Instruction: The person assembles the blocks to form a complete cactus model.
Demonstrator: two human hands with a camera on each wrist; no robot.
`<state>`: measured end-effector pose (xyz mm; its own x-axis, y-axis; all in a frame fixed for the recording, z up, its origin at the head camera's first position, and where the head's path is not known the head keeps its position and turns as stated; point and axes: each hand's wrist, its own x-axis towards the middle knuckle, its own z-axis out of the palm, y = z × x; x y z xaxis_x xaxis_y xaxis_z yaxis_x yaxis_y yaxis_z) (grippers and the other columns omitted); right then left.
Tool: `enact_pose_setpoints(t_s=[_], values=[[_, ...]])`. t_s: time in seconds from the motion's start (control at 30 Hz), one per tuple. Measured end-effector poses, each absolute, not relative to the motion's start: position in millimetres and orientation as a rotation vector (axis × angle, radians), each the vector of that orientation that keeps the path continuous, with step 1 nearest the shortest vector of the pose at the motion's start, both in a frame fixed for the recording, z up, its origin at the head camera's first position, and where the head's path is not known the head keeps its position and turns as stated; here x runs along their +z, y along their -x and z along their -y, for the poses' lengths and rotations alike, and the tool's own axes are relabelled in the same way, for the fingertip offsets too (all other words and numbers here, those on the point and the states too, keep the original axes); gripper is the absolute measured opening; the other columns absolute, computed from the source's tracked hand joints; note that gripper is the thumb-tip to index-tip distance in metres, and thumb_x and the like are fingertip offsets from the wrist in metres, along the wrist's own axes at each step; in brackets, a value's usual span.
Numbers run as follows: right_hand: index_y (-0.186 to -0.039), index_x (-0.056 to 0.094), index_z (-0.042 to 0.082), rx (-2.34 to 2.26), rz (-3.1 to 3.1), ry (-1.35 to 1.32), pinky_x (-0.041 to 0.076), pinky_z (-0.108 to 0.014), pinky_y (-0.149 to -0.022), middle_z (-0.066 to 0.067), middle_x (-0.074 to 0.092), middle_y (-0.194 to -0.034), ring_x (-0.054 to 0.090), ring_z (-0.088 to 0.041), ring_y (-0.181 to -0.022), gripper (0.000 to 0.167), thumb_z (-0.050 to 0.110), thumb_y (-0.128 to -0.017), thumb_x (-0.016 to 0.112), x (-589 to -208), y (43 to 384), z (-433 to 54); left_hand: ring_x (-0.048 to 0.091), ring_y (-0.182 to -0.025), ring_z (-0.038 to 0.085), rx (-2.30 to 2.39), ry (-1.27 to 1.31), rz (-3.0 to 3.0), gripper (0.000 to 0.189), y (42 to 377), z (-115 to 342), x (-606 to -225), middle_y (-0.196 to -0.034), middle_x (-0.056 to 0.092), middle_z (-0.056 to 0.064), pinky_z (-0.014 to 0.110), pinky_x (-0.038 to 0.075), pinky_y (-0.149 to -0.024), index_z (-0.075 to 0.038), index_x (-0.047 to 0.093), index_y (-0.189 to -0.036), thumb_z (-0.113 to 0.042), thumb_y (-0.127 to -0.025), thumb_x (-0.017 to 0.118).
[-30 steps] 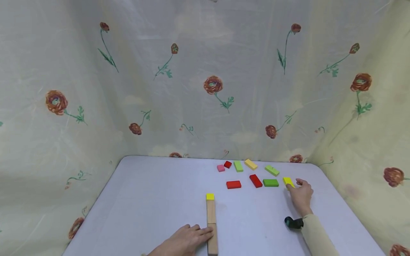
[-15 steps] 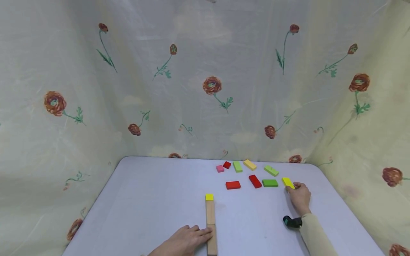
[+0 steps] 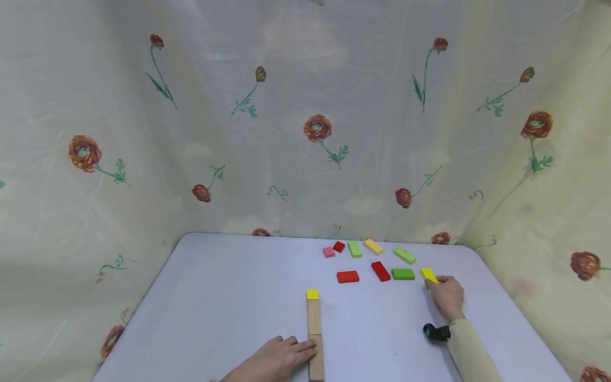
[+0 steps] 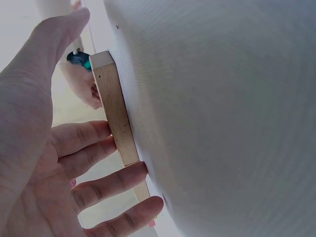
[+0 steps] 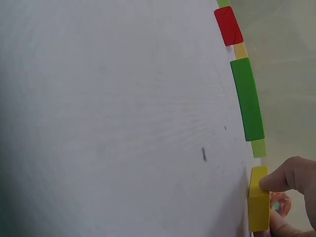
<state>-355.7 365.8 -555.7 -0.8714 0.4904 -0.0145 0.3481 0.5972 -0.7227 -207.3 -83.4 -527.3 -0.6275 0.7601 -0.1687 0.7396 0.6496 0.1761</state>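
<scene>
My left hand (image 3: 277,358) rests its extended fingers on the left side of a plain wooden block (image 3: 316,361) at the near middle of the table. In the left wrist view the thumb stands off the wooden block (image 4: 116,103). Lined up beyond it are a second wooden block (image 3: 313,317) and a yellow block (image 3: 312,294) at the far end. On the right, my right hand (image 3: 447,297) pinches a flat yellow block (image 3: 428,275) at its near end. The right wrist view has the thumb on one side of this yellow block (image 5: 258,207), fingers partly hidden.
Left of the right hand lie a green block (image 3: 403,274), a dark red block (image 3: 381,271) and a red block (image 3: 348,276). Behind them are light green (image 3: 404,255), pale yellow (image 3: 373,246) and several smaller blocks. A flowered curtain (image 3: 305,175) encloses the white table (image 3: 229,297).
The right hand's fingers have closed in on the flat yellow block, which has shifted very slightly toward me. The left hand and the row of blocks have stayed put.
</scene>
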Motion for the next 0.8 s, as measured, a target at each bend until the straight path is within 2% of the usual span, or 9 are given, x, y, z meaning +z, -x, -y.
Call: enact_pose_setpoints(t_s=[0.23, 0.47, 0.6, 0.7, 0.8], values=[[-0.120, 0.055, -0.012, 1.066, 2.719, 0.667, 0.040, -0.051, -0.084, -0.030, 0.059, -0.117, 0.053, -0.041, -0.102, 0.054, 0.030, -0.088, 0.063, -550, 348, -364, 0.052, -0.095, 0.000, 0.125, -1.222, -2.630, 0.080, 208, 83, -527, -0.143, 0.049, -0.013, 0.021, 0.045, -0.072, -0.026, 0.044, -0.145, -0.065, -0.079, 0.065], [-0.118, 0.056, -0.011, 1.009, 2.886, 0.610, 0.034, -0.055, -0.086, -0.030, 0.056, -0.119, 0.051, -0.042, -0.101, 0.058, 0.038, -0.087, 0.063, -541, 343, -362, 0.051, -0.096, 0.000, 0.139, -1.232, -2.631, 0.080, 208, 82, -527, -0.143, 0.049, -0.013, 0.021, 0.045, -0.072, -0.026, 0.044, -0.145, -0.066, -0.079, 0.065], [-0.115, 0.057, -0.012, 1.009, 2.971, 0.495, 0.040, -0.042, -0.077, -0.029, 0.057, -0.117, 0.054, -0.035, -0.094, 0.055, 0.035, -0.086, 0.065, -535, 340, -361, 0.052, -0.096, 0.000, 0.135, -1.232, -2.631, 0.080, 208, 82, -528, -0.143, 0.049, -0.013, 0.021, 0.045, -0.071, -0.026, 0.044, -0.145, -0.065, -0.079, 0.065], [-0.114, 0.057, -0.011, 1.040, 3.014, 0.414, 0.039, -0.031, -0.068, -0.026, 0.059, -0.111, 0.055, -0.029, -0.089, 0.052, 0.031, -0.085, 0.067, -533, 339, -361, 0.051, -0.094, 0.000, 0.126, -1.234, -2.634, 0.079, 207, 82, -526, -0.143, 0.049, -0.013, 0.020, 0.044, -0.071, -0.025, 0.045, -0.145, -0.064, -0.079, 0.065], [-0.115, 0.057, -0.008, 1.064, 3.048, 0.357, 0.040, -0.032, -0.070, -0.023, 0.061, -0.108, 0.055, -0.027, -0.089, 0.050, 0.029, -0.084, 0.068, -534, 340, -358, 0.050, -0.093, 0.000, 0.125, -1.235, -2.636, 0.079, 207, 83, -525, -0.143, 0.050, -0.012, 0.020, 0.044, -0.071, -0.025, 0.045, -0.145, -0.063, -0.079, 0.066]])
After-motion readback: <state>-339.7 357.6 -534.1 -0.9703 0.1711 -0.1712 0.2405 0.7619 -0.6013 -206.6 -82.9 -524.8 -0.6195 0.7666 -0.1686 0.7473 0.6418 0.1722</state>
